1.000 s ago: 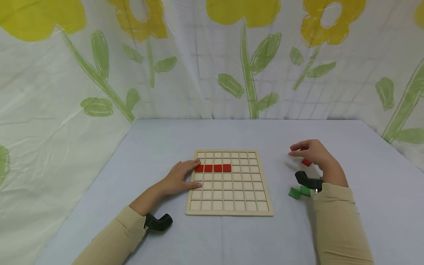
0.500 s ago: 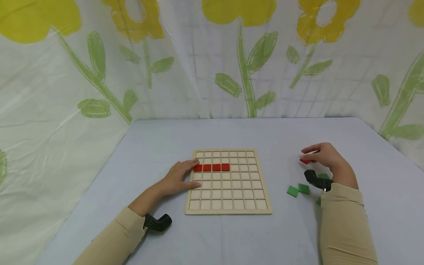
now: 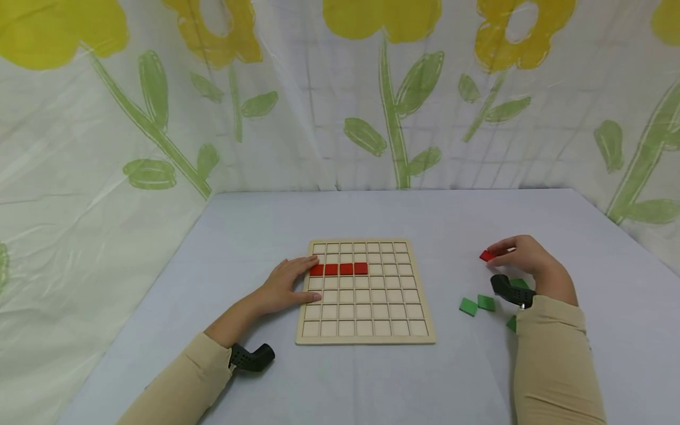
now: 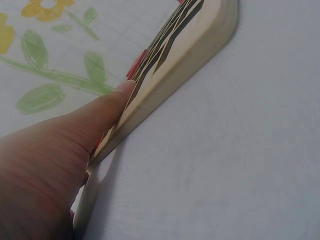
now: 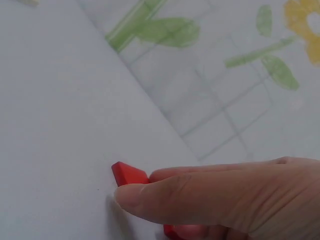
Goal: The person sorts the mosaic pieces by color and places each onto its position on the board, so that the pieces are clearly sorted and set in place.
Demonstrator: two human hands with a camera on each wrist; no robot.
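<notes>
To the right of the gridded board [image 3: 363, 296]: one red tile [image 3: 486, 255], pinched in my right hand [image 3: 526, 257].
Right hand: thumb and fingers drawn together on the tile, held tilted; a second bit of red [image 5: 170, 232] shows below my thumb. Left hand [image 3: 284, 286]: fingers extended, thumb apart, resting over the board's left edge. Four red tiles [image 3: 346, 269]: side by side in the third row from the far edge, starting at the left. Green tiles [image 3: 468, 306]: loose on the table [image 3: 340, 383], near my right sleeve [image 3: 555, 360].
</notes>
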